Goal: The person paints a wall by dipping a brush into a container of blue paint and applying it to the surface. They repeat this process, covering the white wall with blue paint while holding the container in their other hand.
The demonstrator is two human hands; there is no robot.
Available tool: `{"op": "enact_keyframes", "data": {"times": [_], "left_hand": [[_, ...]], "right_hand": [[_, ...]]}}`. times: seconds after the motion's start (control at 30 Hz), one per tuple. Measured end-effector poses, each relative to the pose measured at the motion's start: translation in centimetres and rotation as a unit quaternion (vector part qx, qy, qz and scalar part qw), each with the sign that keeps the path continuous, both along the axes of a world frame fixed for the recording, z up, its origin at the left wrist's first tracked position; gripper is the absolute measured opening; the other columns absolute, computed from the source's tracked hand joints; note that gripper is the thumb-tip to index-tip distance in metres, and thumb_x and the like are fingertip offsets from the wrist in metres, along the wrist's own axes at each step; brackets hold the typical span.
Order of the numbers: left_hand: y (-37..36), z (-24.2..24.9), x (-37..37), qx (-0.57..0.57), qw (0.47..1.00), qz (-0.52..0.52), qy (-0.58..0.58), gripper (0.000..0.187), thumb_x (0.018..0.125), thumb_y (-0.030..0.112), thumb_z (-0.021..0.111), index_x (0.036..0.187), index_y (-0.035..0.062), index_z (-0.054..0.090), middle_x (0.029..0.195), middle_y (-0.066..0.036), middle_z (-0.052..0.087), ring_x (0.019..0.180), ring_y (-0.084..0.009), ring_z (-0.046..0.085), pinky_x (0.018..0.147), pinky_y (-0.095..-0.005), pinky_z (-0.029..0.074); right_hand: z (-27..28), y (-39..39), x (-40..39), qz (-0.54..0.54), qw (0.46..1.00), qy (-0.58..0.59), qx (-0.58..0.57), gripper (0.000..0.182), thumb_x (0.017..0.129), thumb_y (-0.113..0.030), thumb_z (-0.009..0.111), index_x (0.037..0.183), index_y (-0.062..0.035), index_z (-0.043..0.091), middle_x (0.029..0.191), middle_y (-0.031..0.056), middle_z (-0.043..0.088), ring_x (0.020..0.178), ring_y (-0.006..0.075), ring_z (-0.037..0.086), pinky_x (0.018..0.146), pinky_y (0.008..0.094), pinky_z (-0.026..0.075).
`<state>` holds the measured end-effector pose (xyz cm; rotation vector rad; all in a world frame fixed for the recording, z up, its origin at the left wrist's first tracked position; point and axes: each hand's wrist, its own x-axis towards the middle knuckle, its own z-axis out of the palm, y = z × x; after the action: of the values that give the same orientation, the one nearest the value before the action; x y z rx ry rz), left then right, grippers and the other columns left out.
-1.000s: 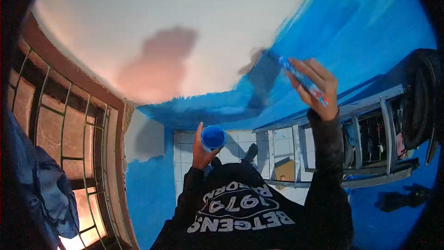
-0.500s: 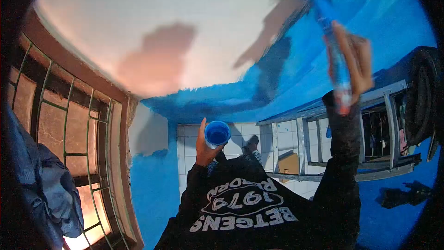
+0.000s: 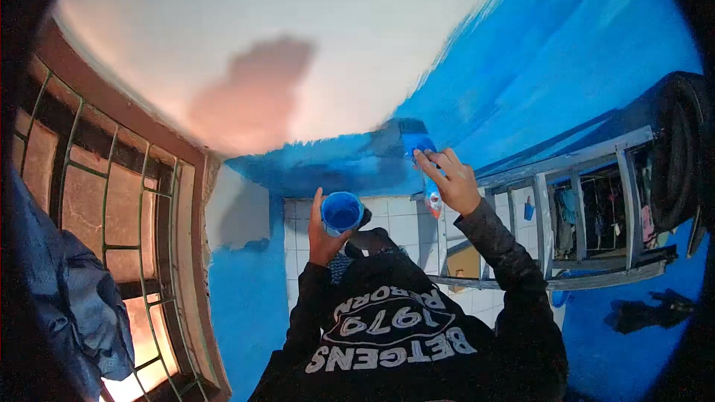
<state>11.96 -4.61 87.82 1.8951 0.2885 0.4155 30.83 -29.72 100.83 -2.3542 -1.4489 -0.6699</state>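
My right hand (image 3: 452, 180) grips a paintbrush (image 3: 419, 147) by its blue handle, fingers closed round it. Its dark, wide bristles point up and overlap the blue-painted part of the wall (image 3: 521, 82). Above and to the left, the wall is bare white (image 3: 357, 37), with a streaky blue edge between the two. My left hand (image 3: 322, 242) is wrapped round a small cup of blue paint (image 3: 342, 211), held upright in front of my chest, its open top facing me. Brush and cup are apart, the brush higher and to the right.
On the left is a brown-framed window (image 3: 112, 201) with metal bars, and dark blue cloth (image 3: 78, 305) hangs before it. A ladder (image 3: 546, 216) lies across the view at right. White floor tiles (image 3: 395, 216) show below. Dark items (image 3: 648, 313) hang on the right wall.
My right hand has brought the brush down and left from the upper wall, toward the cup. More of the wall's upper right edge shows blue. The cup has shifted slightly left.
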Motion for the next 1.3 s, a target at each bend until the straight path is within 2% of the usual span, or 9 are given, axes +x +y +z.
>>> {"op": "enact_keyframes", "data": {"times": [0.17,0.3,0.4,0.47,0.57,0.73,0.9,1.03,1.3], "left_hand": [[-0.9,-0.2,0.6,-0.047,0.999,0.010,0.000,0.116,0.062,0.023,0.094,0.152,-0.0032,0.026,0.130,-0.020,0.054,0.121,-0.0328,0.057,0.105,-0.0429,0.044],[-1.3,-0.5,0.8,-0.042,0.999,0.008,-0.022,0.117,0.062,0.027,0.094,0.152,-0.0039,0.026,0.129,-0.019,0.055,0.119,-0.0331,0.057,0.104,-0.0428,0.045],[-1.6,0.0,0.8,-0.037,0.999,0.006,-0.008,0.116,0.063,0.027,0.094,0.152,-0.0039,0.026,0.128,-0.019,0.055,0.118,-0.0329,0.057,0.103,-0.0432,0.045],[-1.6,-0.5,0.7,-0.024,1.000,0.001,-0.020,0.115,0.064,0.027,0.093,0.152,-0.0037,0.027,0.128,-0.018,0.055,0.119,-0.0331,0.057,0.104,-0.0437,0.044],[-1.7,0.2,0.3,-0.032,0.999,0.009,0.002,0.114,0.064,0.028,0.093,0.152,-0.0026,0.027,0.129,-0.018,0.055,0.119,-0.0333,0.057,0.104,-0.0441,0.044],[-1.1,-0.6,-0.2,-0.008,1.000,0.018,-0.014,0.116,0.064,0.030,0.093,0.153,-0.0014,0.026,0.131,-0.019,0.054,0.120,-0.0342,0.056,0.104,-0.0447,0.044],[-0.8,0.1,-0.7,-0.023,0.999,0.046,0.009,0.116,0.064,0.031,0.093,0.153,-0.0012,0.026,0.133,-0.020,0.053,0.122,-0.0349,0.055,0.105,-0.0452,0.044],[-0.2,-1.1,-1.1,-0.020,0.999,0.037,-0.020,0.116,0.065,0.028,0.093,0.154,-0.0003,0.024,0.133,-0.019,0.052,0.123,-0.0344,0.054,0.105,-0.0461,0.044],[0.1,-0.8,-1.2,0.007,1.000,0.025,-0.017,0.117,0.064,0.023,0.092,0.154,0.0001,0.022,0.132,-0.017,0.053,0.123,-0.0330,0.054,0.106,-0.0453,0.043]], "right_hand": [[3.4,-0.1,2.9,0.030,0.995,0.088,-0.024,0.061,0.077,-0.003,0.066,0.138,-0.0107,0.059,0.107,0.0093,0.065,0.087,0.0306,0.062,0.069,0.0394,0.054],[11.5,0.2,4.5,0.048,0.989,0.075,0.120,0.048,0.079,-0.006,0.068,0.127,-0.0030,0.067,0.101,0.0131,0.066,0.088,0.0269,0.063,0.075,0.0389,0.055],[16.5,0.4,3.5,0.070,0.976,0.030,0.202,0.045,0.079,0.002,0.072,0.124,-0.0021,0.069,0.100,0.0140,0.066,0.088,0.0222,0.062,0.072,0.0356,0.057],[18.7,1.3,2.1,0.029,0.944,-0.160,0.289,0.048,0.076,0.008,0.077,0.122,-0.0038,0.071,0.101,0.0121,0.066,0.085,0.0196,0.062,0.070,0.0324,0.057],[18.2,1.8,0.8,-0.027,0.939,-0.198,0.279,0.049,0.079,0.001,0.071,0.127,-0.0090,0.069,0.111,0.0173,0.064,0.087,0.0225,0.064,0.065,0.0345,0.057],[8.3,2.0,3.5,0.017,0.958,-0.255,0.127,0.048,0.074,-0.006,0.077,0.122,-0.0148,0.073,0.114,0.0096,0.064,0.082,0.0226,0.065,0.060,0.0283,0.055],[-1.0,2.4,1.0,0.025,0.989,-0.131,0.056,0.060,0.074,-0.002,0.072,0.131,-0.0203,0.067,0.108,0.0081,0.064,0.081,0.0215,0.065,0.057,0.0295,0.055],[-4.4,1.6,0.0,0.023,0.999,-0.022,0.021,0.071,0.080,-0.002,0.069,0.145,-0.0235,0.052,0.105,0.0078,0.063,0.082,0.0226,0.065,0.057,0.0317,0.055],[-7.5,3.4,2.2,0.068,0.996,0.054,-0.037,0.067,0.077,-0.003,0.069,0.141,-0.0210,0.054,0.097,0.0051,0.059,0.087,0.0223,0.064,0.056,0.0346,0.054]]}}
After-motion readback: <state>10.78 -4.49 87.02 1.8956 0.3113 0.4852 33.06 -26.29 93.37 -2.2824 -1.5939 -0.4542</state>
